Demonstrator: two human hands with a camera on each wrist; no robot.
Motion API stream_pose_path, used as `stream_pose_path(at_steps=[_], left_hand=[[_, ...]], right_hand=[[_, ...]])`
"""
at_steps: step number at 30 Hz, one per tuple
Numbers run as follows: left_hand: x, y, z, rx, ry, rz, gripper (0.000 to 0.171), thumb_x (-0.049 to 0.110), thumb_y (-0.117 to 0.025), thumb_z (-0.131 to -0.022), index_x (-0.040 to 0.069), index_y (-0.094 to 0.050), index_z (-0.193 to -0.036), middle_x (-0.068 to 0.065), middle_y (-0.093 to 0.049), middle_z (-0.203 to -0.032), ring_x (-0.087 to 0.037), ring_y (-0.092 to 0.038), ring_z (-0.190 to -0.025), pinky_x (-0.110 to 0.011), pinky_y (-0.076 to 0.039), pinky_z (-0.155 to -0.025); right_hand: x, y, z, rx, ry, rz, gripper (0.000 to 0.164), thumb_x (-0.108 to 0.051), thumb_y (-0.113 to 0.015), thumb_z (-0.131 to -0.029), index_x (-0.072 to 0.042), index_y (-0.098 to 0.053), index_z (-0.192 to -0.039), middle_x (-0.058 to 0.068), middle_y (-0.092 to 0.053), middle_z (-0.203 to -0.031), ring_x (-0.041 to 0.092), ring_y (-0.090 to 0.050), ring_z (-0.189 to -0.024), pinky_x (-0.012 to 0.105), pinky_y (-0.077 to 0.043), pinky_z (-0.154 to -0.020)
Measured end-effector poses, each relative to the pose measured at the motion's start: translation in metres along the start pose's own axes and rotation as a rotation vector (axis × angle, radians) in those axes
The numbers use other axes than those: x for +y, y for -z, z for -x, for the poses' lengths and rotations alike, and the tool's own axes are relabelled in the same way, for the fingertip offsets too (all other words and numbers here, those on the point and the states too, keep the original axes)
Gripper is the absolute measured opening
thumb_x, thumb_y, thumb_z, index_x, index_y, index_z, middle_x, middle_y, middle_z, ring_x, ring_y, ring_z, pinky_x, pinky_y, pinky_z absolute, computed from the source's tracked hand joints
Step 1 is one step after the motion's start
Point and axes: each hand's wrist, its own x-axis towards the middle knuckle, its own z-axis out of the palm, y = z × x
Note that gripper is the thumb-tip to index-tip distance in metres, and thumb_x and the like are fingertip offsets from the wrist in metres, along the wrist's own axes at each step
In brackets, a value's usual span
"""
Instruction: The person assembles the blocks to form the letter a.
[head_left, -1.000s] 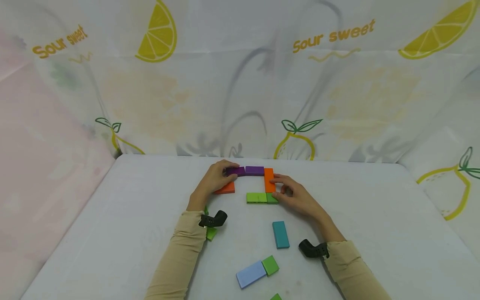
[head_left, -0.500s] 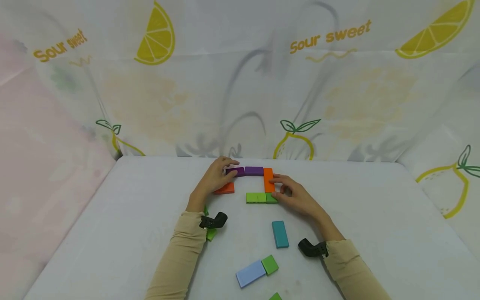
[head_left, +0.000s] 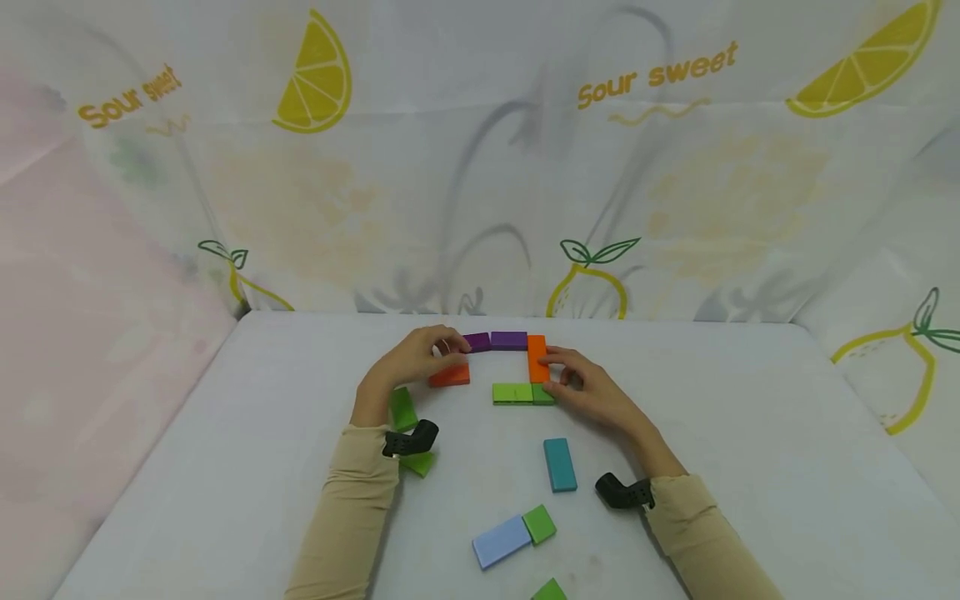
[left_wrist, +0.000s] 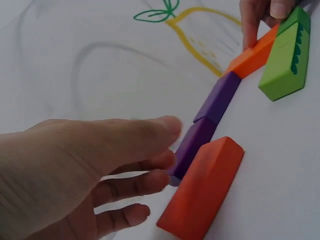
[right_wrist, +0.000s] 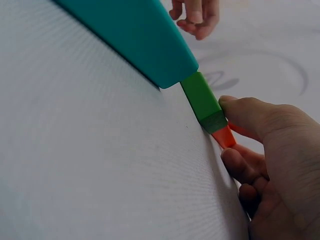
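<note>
My left hand [head_left: 408, 360] hovers at the left end of a dark purple block [head_left: 478, 342], its fingers loosely bent. In the left wrist view a gap shows between thumb and fingers, with nothing held; a red-orange block [left_wrist: 202, 187] lies just beside them. A second purple block [head_left: 509, 340] continues the row and meets an upright-running orange block [head_left: 537, 358]. My right hand [head_left: 592, 392] touches the orange block's right side with its fingers, while its thumb rests at a small green block [head_left: 542, 395]. That green block abuts a light green block [head_left: 512, 394].
Nearer on the white table [head_left: 750, 433] lie a teal block [head_left: 560, 465], a light blue block [head_left: 501, 542] and a green block [head_left: 539, 524] touching it. Another green block [head_left: 551, 590] is at the bottom edge. Two more green blocks [head_left: 403, 408] lie by the left wrist.
My left hand has let go of the dark purple block and drawn back to the left, uncovering a green block by the wrist. The right hand stays in place.
</note>
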Motion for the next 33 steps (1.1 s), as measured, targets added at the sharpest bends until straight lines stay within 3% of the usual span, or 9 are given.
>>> stream_pose_path(at_steps=[6,14,33], left_hand=[[0.0063,0.0097,0.0077,-0.102,0.019,-0.053,0.029,0.026,-0.069,-0.086,0.011,-0.065,-0.11,-0.002,-0.062,-0.1,-0.018,-0.055,-0.096,-0.032,-0.045,-0.084],[0.0099,0.0089,0.0078,-0.14,0.094,-0.061,0.031,0.022,-0.073,-0.082,0.013,-0.065,-0.11,-0.004,-0.06,-0.105,-0.02,-0.054,-0.101,-0.037,-0.045,-0.091],[0.0042,0.0021,0.0086,-0.177,0.134,-0.106,0.036,0.016,-0.073,-0.082,0.012,-0.063,-0.116,-0.008,-0.06,-0.112,-0.024,-0.053,-0.105,-0.04,-0.044,-0.097]], right_hand=[[0.0008,0.0004,0.0003,0.022,0.037,0.01,0.041,-0.025,-0.065,-0.089,-0.014,-0.057,-0.128,0.009,-0.044,-0.145,0.012,-0.051,-0.086,0.024,-0.042,-0.079],[0.0014,0.0011,0.0002,0.016,0.015,0.017,0.041,-0.023,-0.065,-0.09,-0.015,-0.056,-0.129,0.006,-0.044,-0.145,0.012,-0.052,-0.087,0.023,-0.042,-0.079],[-0.0004,-0.0007,-0.0005,0.004,-0.003,0.004,0.04,-0.024,-0.065,-0.09,-0.017,-0.056,-0.128,0.004,-0.044,-0.146,0.013,-0.051,-0.087,0.022,-0.041,-0.077]])
